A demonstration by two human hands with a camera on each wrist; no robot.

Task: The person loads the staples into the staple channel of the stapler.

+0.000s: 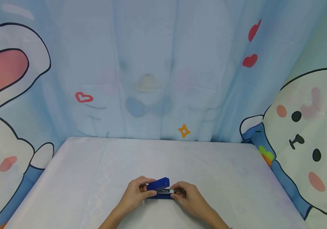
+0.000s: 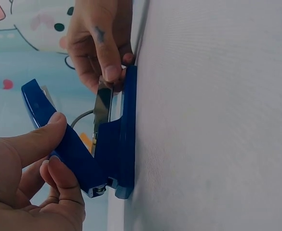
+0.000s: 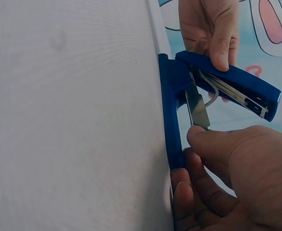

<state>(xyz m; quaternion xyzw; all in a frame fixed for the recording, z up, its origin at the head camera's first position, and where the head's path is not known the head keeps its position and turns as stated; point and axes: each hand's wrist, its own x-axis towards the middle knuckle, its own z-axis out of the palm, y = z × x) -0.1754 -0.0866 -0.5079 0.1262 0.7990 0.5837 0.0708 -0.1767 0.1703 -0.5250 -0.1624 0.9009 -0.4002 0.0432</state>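
Note:
A blue stapler (image 1: 159,184) stands on the white-covered table with its top cover raised at an angle. My left hand (image 1: 136,192) pinches that cover between thumb and fingers, as the left wrist view shows. Inside, the metal staple magazine (image 2: 102,103) lies exposed, and a thin curved wire links it to the cover (image 3: 237,86). My right hand (image 1: 190,197) pinches the front end of the magazine, its lower fingers by the tip of the base (image 3: 169,120). The right fingertips hide the magazine's very end. Whether staples lie in it I cannot tell.
The white tablecloth (image 1: 109,162) spreads around both hands. Behind the table's far edge hangs a light blue curtain (image 1: 152,47) with hearts and cartoon animals printed on it. More printed cloth (image 1: 303,152) flanks the table's sides.

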